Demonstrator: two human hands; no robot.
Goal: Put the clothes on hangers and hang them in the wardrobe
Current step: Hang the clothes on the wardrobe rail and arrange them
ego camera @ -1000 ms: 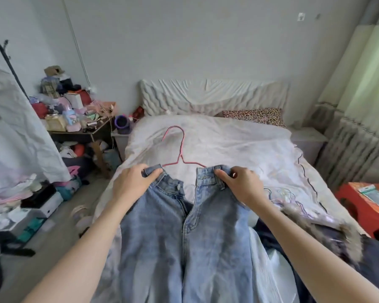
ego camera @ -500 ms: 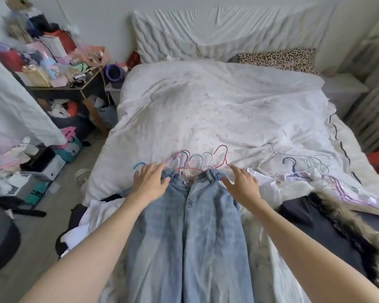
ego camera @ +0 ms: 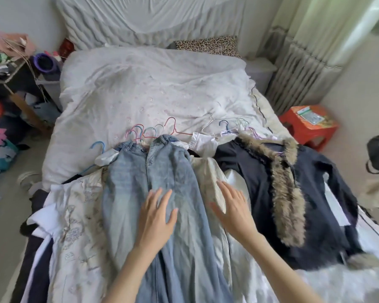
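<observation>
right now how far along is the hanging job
Done: the jeans lie flat on the bed, waistband at the hangers. In hand: nothing gripped; left hand and right hand are open above the clothes. Left: the fur-trimmed dark coat and everything else; no wardrobe in view.

Both hands are off the waistband of the jeans now: the left hand lies flat, fingers spread, on the thighs of the denim, and the right hand has slid down to the pale garment just beside the jeans
</observation>
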